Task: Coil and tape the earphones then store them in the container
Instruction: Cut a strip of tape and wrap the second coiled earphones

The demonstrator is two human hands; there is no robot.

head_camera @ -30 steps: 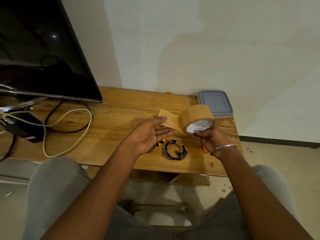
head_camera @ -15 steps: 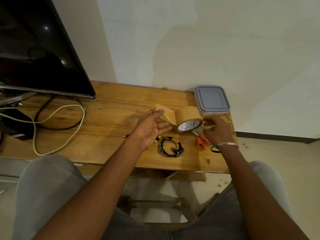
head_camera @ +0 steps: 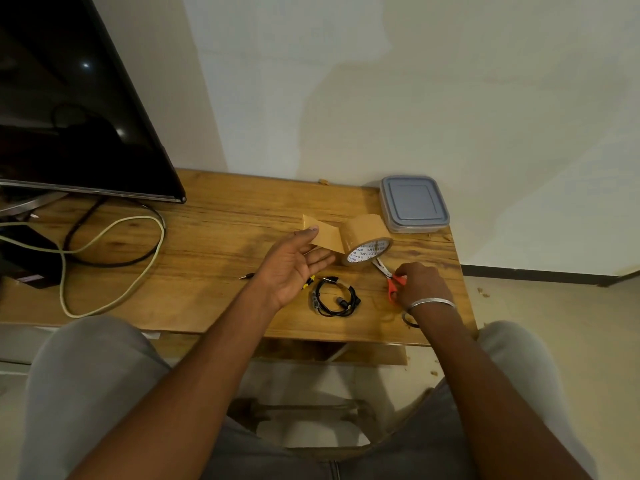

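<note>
A brown tape roll (head_camera: 365, 237) rests on the wooden table (head_camera: 221, 244), its free strip (head_camera: 327, 235) pulled out to the left. My left hand (head_camera: 294, 268), palm up, pinches that strip between thumb and fingers. My right hand (head_camera: 420, 285) is curled over the orange handles of the scissors (head_camera: 389, 277), whose blades point toward the roll. A coiled black earphone (head_camera: 334, 296) lies between my hands. Another earphone with yellow parts (head_camera: 308, 282) is mostly hidden under my left hand, its jack (head_camera: 246, 276) sticking out. The lidded grey container (head_camera: 414, 204) stands at the back right.
A dark TV screen (head_camera: 76, 116) stands at the back left, with black and pale cables (head_camera: 114, 233) looped in front of it. A black cable loop (head_camera: 409, 321) shows under my right wrist near the table's front edge. My knees are below the table.
My right hand set the tape roll down on the table, let it go and moved onto the scissors. My left hand kept hold of the tape strip.
</note>
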